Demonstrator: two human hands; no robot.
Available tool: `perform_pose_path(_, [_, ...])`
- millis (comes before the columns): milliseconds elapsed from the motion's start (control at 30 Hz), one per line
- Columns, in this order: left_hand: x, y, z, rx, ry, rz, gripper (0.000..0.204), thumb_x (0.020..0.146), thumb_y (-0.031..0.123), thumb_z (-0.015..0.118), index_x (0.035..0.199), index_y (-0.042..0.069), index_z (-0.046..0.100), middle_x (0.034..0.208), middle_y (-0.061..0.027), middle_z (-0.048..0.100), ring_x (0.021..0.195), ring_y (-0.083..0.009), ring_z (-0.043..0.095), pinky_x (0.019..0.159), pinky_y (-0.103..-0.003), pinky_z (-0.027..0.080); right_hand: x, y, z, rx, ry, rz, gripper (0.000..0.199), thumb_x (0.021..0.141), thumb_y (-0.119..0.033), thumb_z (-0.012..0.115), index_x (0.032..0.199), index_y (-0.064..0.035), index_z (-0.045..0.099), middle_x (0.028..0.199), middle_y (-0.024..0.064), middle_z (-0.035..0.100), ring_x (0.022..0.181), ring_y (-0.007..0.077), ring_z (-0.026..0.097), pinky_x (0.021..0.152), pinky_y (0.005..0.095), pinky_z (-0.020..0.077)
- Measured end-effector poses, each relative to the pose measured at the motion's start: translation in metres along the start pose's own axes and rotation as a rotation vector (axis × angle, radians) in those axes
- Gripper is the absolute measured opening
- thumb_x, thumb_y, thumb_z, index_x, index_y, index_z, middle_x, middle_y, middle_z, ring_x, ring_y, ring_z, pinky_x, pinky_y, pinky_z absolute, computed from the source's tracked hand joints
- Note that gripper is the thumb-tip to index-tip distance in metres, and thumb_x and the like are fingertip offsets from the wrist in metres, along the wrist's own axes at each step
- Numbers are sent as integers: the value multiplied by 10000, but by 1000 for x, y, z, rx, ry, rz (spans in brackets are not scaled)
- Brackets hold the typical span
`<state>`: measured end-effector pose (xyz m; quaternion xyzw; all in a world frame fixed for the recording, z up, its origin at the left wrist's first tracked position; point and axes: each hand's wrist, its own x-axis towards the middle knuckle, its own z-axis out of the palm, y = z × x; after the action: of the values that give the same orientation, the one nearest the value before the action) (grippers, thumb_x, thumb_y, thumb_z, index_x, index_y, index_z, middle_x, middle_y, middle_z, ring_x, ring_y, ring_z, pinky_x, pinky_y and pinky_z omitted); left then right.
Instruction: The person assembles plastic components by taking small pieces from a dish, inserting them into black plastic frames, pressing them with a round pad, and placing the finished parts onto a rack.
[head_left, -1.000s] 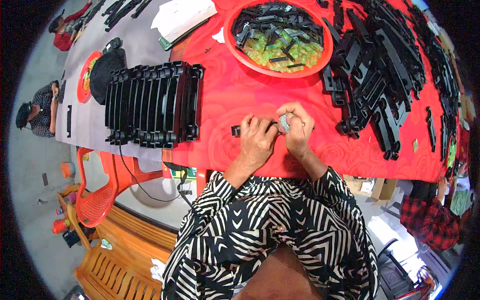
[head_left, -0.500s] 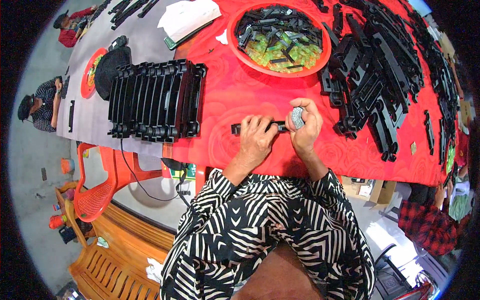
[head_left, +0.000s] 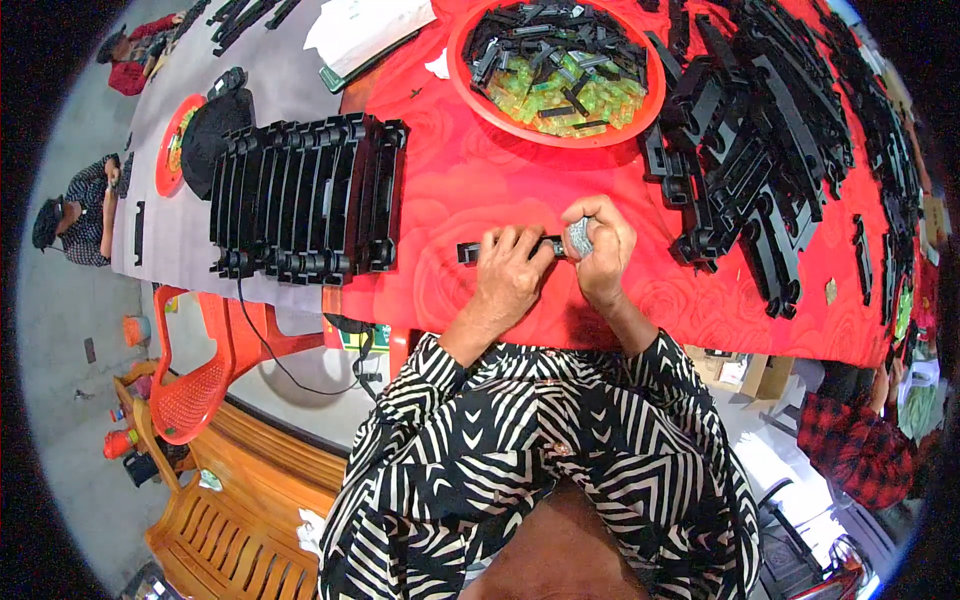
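On the red tablecloth, a slim black plastic part (head_left: pixel 468 253) lies crosswise in front of me. My left hand (head_left: pixel 510 265) is closed over it from above, fingers curled on its top, and its left end sticks out. Upright in the fist of my right hand (head_left: pixel 603 255) is a grey, rough-textured round-ended handle (head_left: pixel 579 237); its lower end is hidden. That fist sits at the right end of the black part, close beside my left fingers. Left of my hands stands a tight row of long black plastic frames (head_left: pixel 310 200).
A red basin (head_left: pixel 556 139) of small black and yellow-green pieces sits beyond my hands. Long black parts (head_left: pixel 745 150) are heaped at the right. White paper (head_left: pixel 365 30) lies at the back. A red chair (head_left: pixel 180 390) and wooden bench (head_left: pixel 230 510) stand at the left; other people are around the edges.
My right hand has shifted slightly left with the grey handle, nearer my left fingers. The left hand still holds the black part down. The whole view has moved a little.
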<state>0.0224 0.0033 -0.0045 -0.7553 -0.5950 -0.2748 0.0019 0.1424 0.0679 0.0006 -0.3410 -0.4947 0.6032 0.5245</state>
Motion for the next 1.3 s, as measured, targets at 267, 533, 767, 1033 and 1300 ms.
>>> perform_pose_path(267, [0,-1,-1,4,5,4,146,707,129,570,839,68,580,1019,-91,563,866,-237,510,742,-376,378,4,-4,1,-15,-37,29,256,783,-118,325,823,45,518,522,20,390,403,85,331,388,249,285])
perform_pose_path(533, [2,-1,0,-34,41,11,146,705,123,570,833,53,578,1018,-95,564,878,-239,513,753,-366,389,9,-6,-8,381,62,98,218,785,-96,320,832,11,503,506,25,368,354,108,306,360,269,275])
perform_pose_path(767, [0,-2,-3,-31,51,37,147,707,108,586,840,46,577,1033,-110,560,886,-256,513,743,-381,386,6,-44,-33,509,115,6,207,860,-189,372,866,-5,465,526,14,333,342,97,265,344,264,231])
perform_pose_path(1033, [3,-6,-13,-169,-23,-16,196,723,97,648,883,11,576,1049,-153,547,994,-327,503,899,-449,392,-14,-39,-44,392,198,15,180,876,-110,368,891,16,495,487,5,354,348,76,272,342,243,229])
perform_pose_path(1300, [35,-14,-38,-78,15,6,128,723,94,654,814,32,588,846,-95,554,808,-287,535,719,-404,430,-20,-42,-50,295,221,3,156,862,-37,377,884,14,522,493,-3,369,349,63,284,338,237,235])
